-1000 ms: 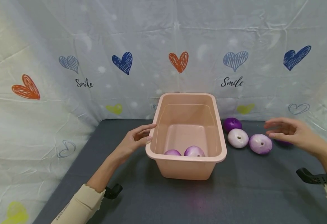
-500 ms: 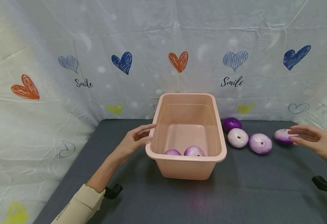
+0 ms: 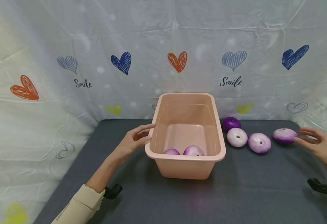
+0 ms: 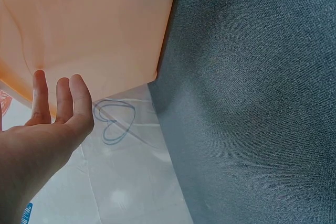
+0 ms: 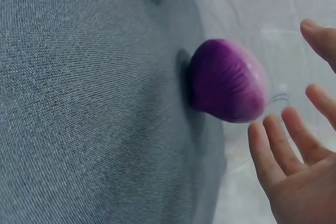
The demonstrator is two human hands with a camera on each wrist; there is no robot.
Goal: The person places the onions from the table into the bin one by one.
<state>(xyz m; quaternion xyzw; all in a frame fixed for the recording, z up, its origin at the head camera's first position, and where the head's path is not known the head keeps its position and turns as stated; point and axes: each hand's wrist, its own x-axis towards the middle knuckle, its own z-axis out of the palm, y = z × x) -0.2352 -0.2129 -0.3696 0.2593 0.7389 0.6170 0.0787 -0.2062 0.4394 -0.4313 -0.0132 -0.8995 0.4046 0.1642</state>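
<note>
Head view: with the right hand (image 3: 321,146) spread wide beside it, holding nothing, the onion (image 3: 284,135) could be nudged and rolled off the tabletop (image 3: 236,193).

Onions: 6 total. 2 in the pink bin (image 3: 219,146), by left hand (image 3: 132,141); 4 on the mat, the end one (image 3: 284,135) just off right hand (image 3: 320,146) fingertips. Bins: 1. Hands: 2.

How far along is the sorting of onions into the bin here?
Two onions already lie in the pink bin, which the left hand steadies at its rim. The right hand, fingers spread, reaches beside the rightmost onion, not gripping it yet. Four onions remain on the table.
</note>
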